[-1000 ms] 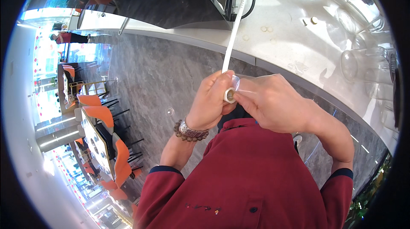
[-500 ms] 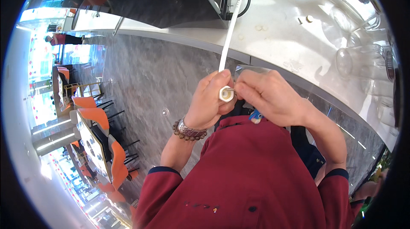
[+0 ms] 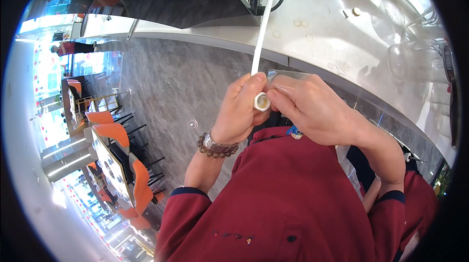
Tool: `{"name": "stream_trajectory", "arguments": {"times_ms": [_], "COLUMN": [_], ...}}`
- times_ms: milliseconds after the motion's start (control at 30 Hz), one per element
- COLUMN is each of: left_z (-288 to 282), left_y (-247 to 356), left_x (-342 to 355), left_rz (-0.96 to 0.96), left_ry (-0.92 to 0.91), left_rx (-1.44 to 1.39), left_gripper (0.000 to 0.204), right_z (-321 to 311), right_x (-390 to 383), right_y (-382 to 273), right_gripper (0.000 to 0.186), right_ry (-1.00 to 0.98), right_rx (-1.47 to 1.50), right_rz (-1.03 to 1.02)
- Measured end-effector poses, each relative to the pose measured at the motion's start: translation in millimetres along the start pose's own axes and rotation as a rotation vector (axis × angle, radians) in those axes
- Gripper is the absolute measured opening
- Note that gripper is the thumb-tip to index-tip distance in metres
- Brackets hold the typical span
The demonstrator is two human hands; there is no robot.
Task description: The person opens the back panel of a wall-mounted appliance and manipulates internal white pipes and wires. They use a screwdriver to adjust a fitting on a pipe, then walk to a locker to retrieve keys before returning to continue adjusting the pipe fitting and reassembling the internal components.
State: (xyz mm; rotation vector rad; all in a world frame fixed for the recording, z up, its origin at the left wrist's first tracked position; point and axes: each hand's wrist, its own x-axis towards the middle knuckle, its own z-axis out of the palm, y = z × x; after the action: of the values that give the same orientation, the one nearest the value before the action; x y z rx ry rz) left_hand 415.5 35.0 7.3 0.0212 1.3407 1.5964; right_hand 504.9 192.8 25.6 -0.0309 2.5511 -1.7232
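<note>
A white hose (image 3: 264, 37) runs down from the counter into my left hand (image 3: 238, 110), which is closed around its end. The white hexagonal nut (image 3: 262, 101) on that end faces up between thumb and fingers, with a yellowish ring inside its opening. Right beside the nut is my right hand (image 3: 312, 108), its thumb and forefinger pinched together at the rim. Whatever lies between those fingertips is hidden. A clear plastic sheet or bag (image 3: 289, 73) sticks out behind the right hand's fingers.
On the white counter (image 3: 312, 42) lie a small round brass-coloured piece (image 3: 356, 11) and two screws (image 3: 345, 14). Clear jugs (image 3: 415, 61) stand at the right. A black appliance (image 3: 195, 3) is at the far side. Another person's red sleeve (image 3: 421, 198) shows at lower right.
The thin metal piece that reached into the nut's opening no longer shows there. The right fingers now press at the nut's edge. A person in red has come further into view at lower right.
</note>
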Motion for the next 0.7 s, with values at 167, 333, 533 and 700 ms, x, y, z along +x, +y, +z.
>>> {"name": "stream_trajectory", "arguments": {"times_ms": [167, 333, 533, 700], "left_z": [-7, -6, -11, -10], "left_y": [-5, -14, 4, 4], "left_x": [4, 10, 7, 3], "left_rz": [-0.007, -0.010, -0.019, -0.014], "left_ry": [-0.029, 0.105, -0.027, -0.080], "left_rx": [0.047, 0.118, 0.004, -0.001], "left_gripper": [0.025, 0.028, 0.027, 0.027], "right_z": [-7, -1, -2, -6], "right_x": [5, 10, 10, 6], "right_y": [-2, -5, 4, -2], "right_gripper": [0.012, 0.011, 0.022, 0.028], "right_ry": [-0.103, -0.158, 0.002, -0.071], "right_rx": [-0.126, -0.308, 0.152, 0.180], "right_rz": [0.001, 0.067, 0.026, 0.051]}}
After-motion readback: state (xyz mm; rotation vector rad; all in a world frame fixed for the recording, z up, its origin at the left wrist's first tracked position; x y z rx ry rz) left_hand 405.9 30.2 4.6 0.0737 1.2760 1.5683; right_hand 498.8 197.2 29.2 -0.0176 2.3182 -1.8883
